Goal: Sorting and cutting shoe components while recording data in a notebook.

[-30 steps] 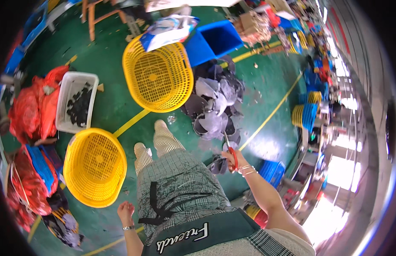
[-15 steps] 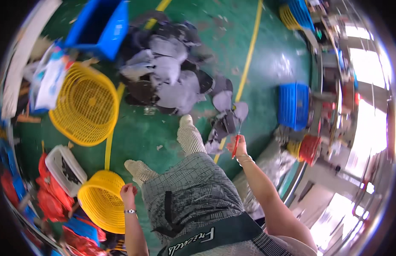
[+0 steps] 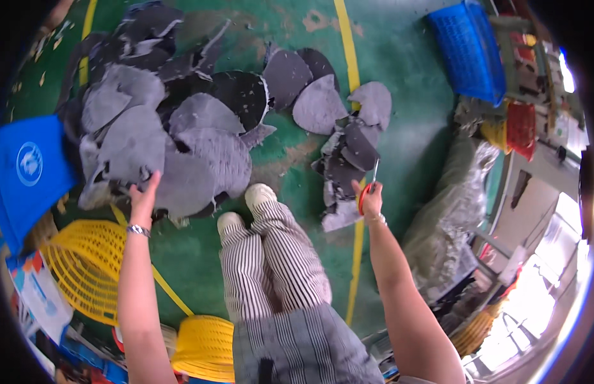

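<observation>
My left hand point(image 3: 143, 200) reaches over the near left edge of a heap of grey and black sheet pieces point(image 3: 133, 144) on the floor. Its thumb and fingers are apart, with nothing between them; whether the fingertips touch a piece is hard to tell. Closed round a pair of red-handled scissors point(image 3: 361, 199), my right hand point(image 3: 372, 203) points the thin metal blades forward. Just ahead of it lies a smaller cluster of dark, curved, ragged pieces point(image 3: 359, 150). Several rounded grey pieces point(image 3: 319, 105) lie between the heap and that cluster.
A blue bin point(image 3: 31, 179) and a yellow basket point(image 3: 85, 240) stand at the left, another yellow basket point(image 3: 204, 345) near my legs. On the right are a blue crate point(image 3: 466, 54), a red basket point(image 3: 522, 131) and a plastic-wrapped bundle point(image 3: 454, 211). Yellow lines point(image 3: 349, 51) cross the green floor.
My view has moved closer to the heap. The left hand has gone from beside my skirt out to the heap, its fingers spreading. The right hand still holds the scissors.
</observation>
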Available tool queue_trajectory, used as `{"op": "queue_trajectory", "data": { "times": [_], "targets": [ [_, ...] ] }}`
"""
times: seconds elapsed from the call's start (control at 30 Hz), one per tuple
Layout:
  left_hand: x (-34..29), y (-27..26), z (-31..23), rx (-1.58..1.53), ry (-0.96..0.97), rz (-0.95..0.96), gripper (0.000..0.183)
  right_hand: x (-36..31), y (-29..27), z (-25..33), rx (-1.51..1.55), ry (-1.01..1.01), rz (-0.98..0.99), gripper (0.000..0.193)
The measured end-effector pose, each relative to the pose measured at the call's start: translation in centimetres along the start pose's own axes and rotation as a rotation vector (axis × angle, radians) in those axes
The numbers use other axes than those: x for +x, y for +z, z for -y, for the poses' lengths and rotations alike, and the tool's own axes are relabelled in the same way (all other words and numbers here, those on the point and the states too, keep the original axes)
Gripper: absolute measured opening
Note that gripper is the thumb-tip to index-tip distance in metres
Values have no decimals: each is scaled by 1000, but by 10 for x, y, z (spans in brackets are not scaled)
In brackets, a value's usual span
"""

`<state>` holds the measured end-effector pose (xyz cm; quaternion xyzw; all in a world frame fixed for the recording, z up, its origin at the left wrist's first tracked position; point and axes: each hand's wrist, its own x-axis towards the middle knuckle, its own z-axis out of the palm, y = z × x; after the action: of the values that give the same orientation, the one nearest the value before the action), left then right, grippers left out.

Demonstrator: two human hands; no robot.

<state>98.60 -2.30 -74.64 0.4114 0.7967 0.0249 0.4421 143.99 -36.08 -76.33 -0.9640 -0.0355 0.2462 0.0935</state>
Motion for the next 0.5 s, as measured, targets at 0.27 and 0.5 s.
{"op": "queue_trajectory", "data": {
  "times": [0.27, 0.5],
  "targets": [
    [70, 97, 7, 462, 122, -404, 77, 80, 131, 32, -82, 10, -133, 69],
    [42, -190, 11, -332, 190, -283, 27, -27, -6, -33, 541, 373, -265, 26]
  ]
}}
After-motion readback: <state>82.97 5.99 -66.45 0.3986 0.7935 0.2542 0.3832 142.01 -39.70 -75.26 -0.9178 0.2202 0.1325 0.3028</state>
